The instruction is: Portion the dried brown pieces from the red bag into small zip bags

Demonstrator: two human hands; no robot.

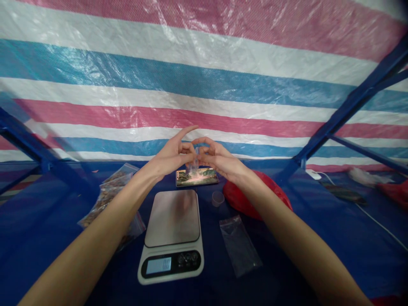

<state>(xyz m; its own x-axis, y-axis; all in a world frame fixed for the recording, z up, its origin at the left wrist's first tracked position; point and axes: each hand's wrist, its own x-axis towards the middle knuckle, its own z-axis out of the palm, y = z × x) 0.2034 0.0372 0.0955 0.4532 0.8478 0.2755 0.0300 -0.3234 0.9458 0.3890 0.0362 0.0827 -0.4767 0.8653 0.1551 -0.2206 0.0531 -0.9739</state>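
Observation:
Above the far end of the scale, my left hand (177, 154) and my right hand (217, 158) meet, fingertips pinched together. Between them hangs a small clear plastic bag (192, 167), its lower part blurred over the phone behind. My left index finger points up and away from the pinch; the right fingers are curled. Below my hands stands a white kitchen scale (174, 219) with a bare metal plate and a lit display. Another clear zip bag (239, 245) lies flat to the right of the scale. A small clear plastic cup (218, 198) stands between the scale and the red bag.
A phone (207, 177) with a lit screen lies behind the scale. Several filled zip bags (110, 191) are at left, partly behind my forearm. A red plastic bag (267, 193) sits under my right forearm. Blue frame posts (347, 106) flank the blue surface; a white plug and cable (314, 174) lie right.

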